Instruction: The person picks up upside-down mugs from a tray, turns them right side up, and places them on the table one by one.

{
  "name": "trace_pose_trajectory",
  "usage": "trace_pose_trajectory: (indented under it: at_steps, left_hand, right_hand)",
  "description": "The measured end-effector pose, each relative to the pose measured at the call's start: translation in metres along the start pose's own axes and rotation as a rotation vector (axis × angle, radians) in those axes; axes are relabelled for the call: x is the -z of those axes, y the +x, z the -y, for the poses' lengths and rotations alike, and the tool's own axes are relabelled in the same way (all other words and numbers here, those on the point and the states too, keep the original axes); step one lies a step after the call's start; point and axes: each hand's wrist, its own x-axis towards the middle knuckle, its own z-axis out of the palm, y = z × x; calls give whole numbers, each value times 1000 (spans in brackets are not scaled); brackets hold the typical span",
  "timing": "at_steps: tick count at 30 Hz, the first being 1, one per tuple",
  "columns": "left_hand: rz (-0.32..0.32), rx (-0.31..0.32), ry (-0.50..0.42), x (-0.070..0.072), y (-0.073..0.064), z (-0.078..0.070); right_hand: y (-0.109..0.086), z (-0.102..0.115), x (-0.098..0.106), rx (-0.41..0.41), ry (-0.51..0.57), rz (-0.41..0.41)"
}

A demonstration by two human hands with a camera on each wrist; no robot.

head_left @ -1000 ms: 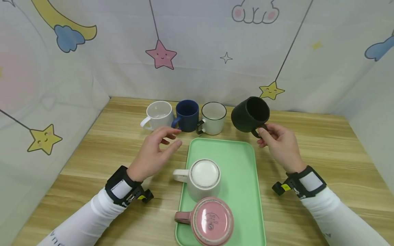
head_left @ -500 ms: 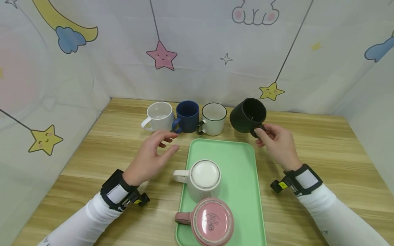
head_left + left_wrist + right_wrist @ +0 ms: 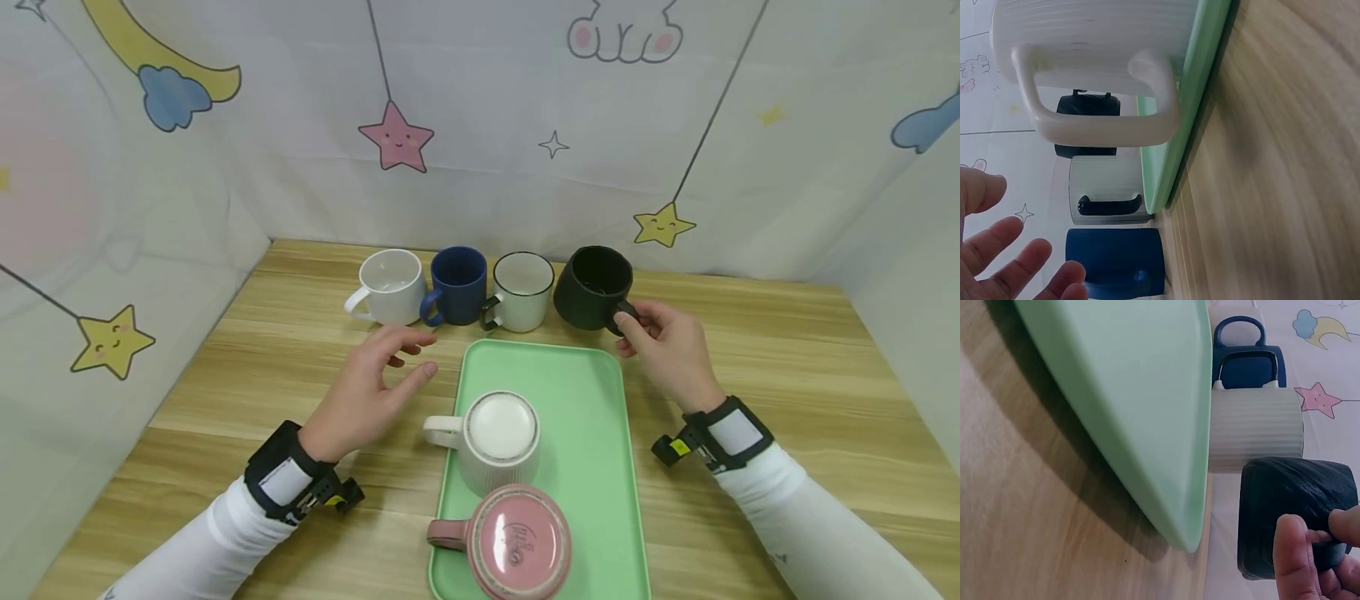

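Note:
My right hand (image 3: 669, 343) pinches the handle of a black mug (image 3: 581, 296), which stands mouth up at the right end of a row of mugs. Left of it are a white mug with a black rim (image 3: 519, 304), a dark blue mug (image 3: 462, 298) and a plain white mug (image 3: 397, 300). My left hand (image 3: 367, 392) hovers in front of the blue and white mugs, fingers loosely bent and holding nothing. Upside down on the green tray (image 3: 581, 417) sit a ribbed white mug (image 3: 498, 454) and a pink mug (image 3: 517, 542), both handles pointing left.
The mugs' row runs along the back of the wooden table (image 3: 787, 375), close to a patterned cloth backdrop (image 3: 480, 192). More cloth hangs at the left and right sides. The tray's far edge lies just in front of the row.
My right hand has moved left and brought the black mug from tilted to upright, beside the black-rimmed mug. My left hand has drawn back slightly toward me.

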Motion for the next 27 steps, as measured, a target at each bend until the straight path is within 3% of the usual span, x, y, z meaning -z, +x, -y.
trace_pose_trajectory:
  at_steps: [12,27]
  left_hand:
    - [43,13,42,6,0,-3]
    - [125,-9,274,15,-1,2]
  right_hand:
    - [0,-4,-2,-12,-29,18]
    - [1,-8,-4,-16,-24,27]
